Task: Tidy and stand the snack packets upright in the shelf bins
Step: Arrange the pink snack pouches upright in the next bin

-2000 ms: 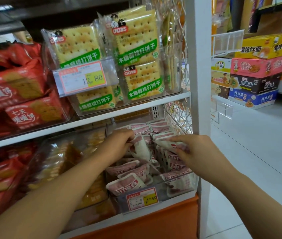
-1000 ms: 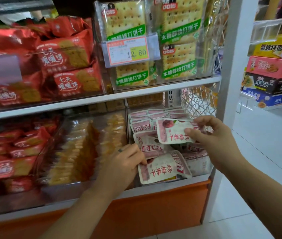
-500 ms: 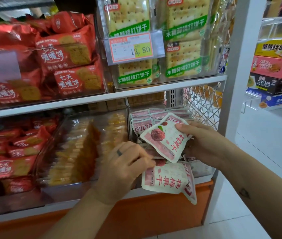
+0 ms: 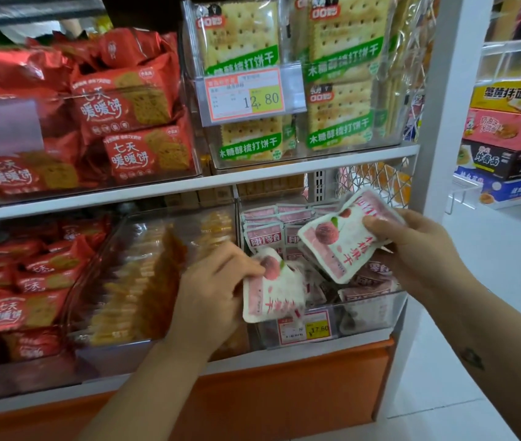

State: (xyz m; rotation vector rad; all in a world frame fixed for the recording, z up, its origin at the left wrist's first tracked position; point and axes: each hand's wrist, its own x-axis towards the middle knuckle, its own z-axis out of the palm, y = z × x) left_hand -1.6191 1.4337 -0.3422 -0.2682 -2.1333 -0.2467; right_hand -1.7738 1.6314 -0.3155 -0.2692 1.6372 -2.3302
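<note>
My left hand [image 4: 217, 291] grips a white-and-pink snack packet [image 4: 272, 296] by its top edge, held in front of the clear bin [image 4: 370, 316] on the lower shelf. My right hand [image 4: 412, 249] holds a second white-and-pink packet [image 4: 342, 240], tilted, above the same bin's right side. Inside the bin, several packets [image 4: 262, 222] stand upright in rows at the back, and others lie loose and slumped at the front [image 4: 367, 281].
A clear bin of orange-wrapped snacks [image 4: 144, 281] stands left of my left hand. Red biscuit packs [image 4: 26, 281] fill the far left. The shelf above [image 4: 284, 173] carries cracker bins. A white post [image 4: 444, 106] bounds the shelf on the right; stacked boxes [image 4: 507, 138] sit beyond.
Both hands have lifted a packet each out of the bin's front. The right packet moved up and right; the left packet rose closer to the bin's front left corner.
</note>
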